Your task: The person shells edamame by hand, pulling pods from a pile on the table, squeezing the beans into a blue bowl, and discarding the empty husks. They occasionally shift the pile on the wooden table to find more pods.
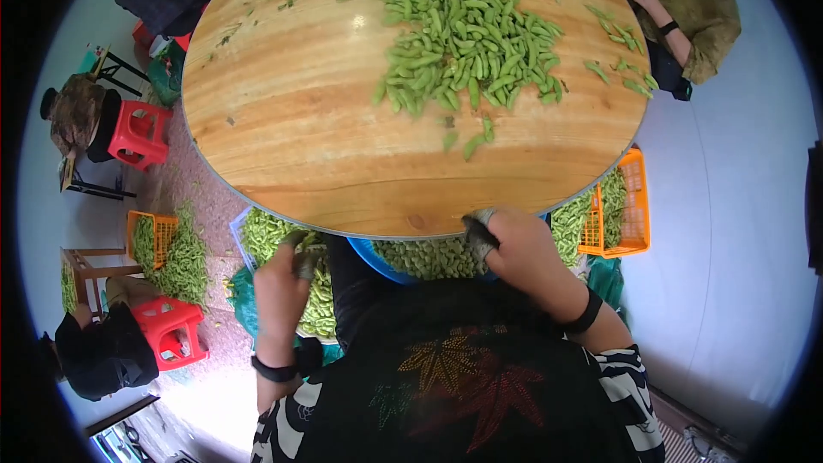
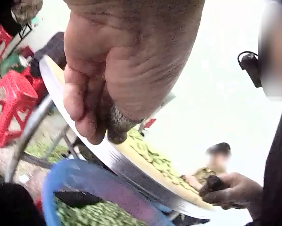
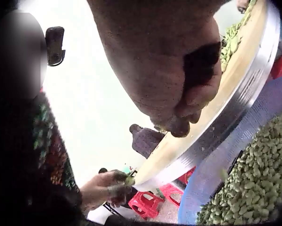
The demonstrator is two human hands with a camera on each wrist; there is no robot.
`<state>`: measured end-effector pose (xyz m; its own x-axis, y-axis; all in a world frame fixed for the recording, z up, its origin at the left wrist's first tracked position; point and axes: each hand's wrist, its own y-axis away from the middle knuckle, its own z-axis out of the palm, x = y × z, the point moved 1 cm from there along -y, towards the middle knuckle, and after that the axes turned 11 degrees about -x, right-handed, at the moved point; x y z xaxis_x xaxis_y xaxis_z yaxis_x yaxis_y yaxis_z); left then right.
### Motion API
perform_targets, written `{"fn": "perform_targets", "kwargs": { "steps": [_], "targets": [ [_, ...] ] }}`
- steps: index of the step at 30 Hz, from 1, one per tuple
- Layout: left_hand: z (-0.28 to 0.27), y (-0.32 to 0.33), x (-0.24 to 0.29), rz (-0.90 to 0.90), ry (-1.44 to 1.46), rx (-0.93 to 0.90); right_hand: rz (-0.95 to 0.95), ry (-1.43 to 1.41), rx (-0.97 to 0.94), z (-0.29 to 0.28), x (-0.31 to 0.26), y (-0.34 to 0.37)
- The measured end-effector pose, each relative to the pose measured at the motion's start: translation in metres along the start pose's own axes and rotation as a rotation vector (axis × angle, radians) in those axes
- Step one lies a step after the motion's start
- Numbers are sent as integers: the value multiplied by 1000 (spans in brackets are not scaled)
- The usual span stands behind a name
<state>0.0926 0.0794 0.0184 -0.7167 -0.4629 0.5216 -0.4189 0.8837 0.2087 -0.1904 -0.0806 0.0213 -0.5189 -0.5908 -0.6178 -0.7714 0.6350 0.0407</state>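
Note:
My left hand [image 1: 283, 287], its thumb wrapped, is just off the round table's near edge [image 1: 369, 227]. A small green pod [image 3: 130, 180] shows at its fingertips in the right wrist view. The right hand [image 1: 521, 249] is at the same edge, farther right. Its fingers curl in towards the thumb in the right wrist view [image 3: 178, 94]; nothing shows between them. Below the edge, between the hands, a blue basin [image 1: 375, 259] holds shelled beans [image 1: 429, 259]. A blurred green bit [image 3: 223, 174] is over the basin. Green pods [image 1: 471, 43] are heaped on the tabletop.
Baskets of pods stand both sides: a white one [image 1: 242, 236] left, an orange one [image 1: 636, 206] right. Pods [image 1: 184, 261] litter the left floor near red stools [image 1: 139, 133]. Another person [image 1: 699, 13] sits across at the right; others are at the left.

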Motion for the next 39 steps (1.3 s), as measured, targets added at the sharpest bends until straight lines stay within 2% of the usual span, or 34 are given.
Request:
{"fn": "perform_targets", "kwargs": {
  "steps": [1, 3, 4, 5, 6, 7, 8, 10, 12, 14, 18, 20, 23, 26, 29, 31, 33, 36, 37, 38, 39],
  "targets": [
    [-8, 2, -10, -5, 0, 4, 62, 6, -51, -4, 4, -7],
    [-21, 4, -19, 70, -309, -19, 96, 44, -35, -11, 8, -27],
    [-22, 0, -15, 67, -312, -15, 136, 83, -18, -14, 10, -38],
    [-22, -6, -7, 118, -309, 90, 127, 82, 99, -9, 12, -52],
    [-23, -14, 4, 169, -306, 196, 121, 80, 99, -6, 14, -67],
    [-21, -25, 24, 288, -238, 223, 78, 115, 205, -6, 14, -81],
    [-16, -39, 42, 386, -193, 208, 32, 150, 315, -5, 15, -90],
    [-6, -70, 77, 568, -73, 134, 54, 173, 292, 3, 19, -94],
    [9, -99, 105, 643, -45, 47, 75, 201, 270, 6, 21, -93],
    [27, -122, 128, 652, -129, 49, 34, 117, 177, 8, 26, -78],
    [59, -152, 154, 655, -260, 25, 54, -19, 181, 6, 30, -46],
    [72, -160, 156, 682, -269, 51, 114, -149, 147, 4, 30, -33],
    [80, -161, 151, 649, -273, -29, 87, -210, 204, 7, 33, -24],
    [77, -147, 138, 719, -246, 12, 76, -240, 204, 10, 36, -21],
    [61, -120, 124, 707, -223, -22, 48, -263, 217, 12, 36, -22],
    [47, -103, 106, 582, -42, -20, 66, -258, 208, 13, 36, -23],
    [29, -90, 74, 560, -14, 113, 93, -252, 196, 12, 35, -23],
    [-5, -59, 32, 341, -80, 302, 128, -419, 127, 9, 31, -22],
    [-13, -50, 19, 282, -69, 350, 168, -582, 60, 11, 31, -21],
    [-18, -44, -3, 158, -15, 341, 207, -742, -10, 13, 31, -20],
    [-25, -39, -17, 107, -85, 335, 207, -741, -25, 14, 30, -21]
  ]
}}
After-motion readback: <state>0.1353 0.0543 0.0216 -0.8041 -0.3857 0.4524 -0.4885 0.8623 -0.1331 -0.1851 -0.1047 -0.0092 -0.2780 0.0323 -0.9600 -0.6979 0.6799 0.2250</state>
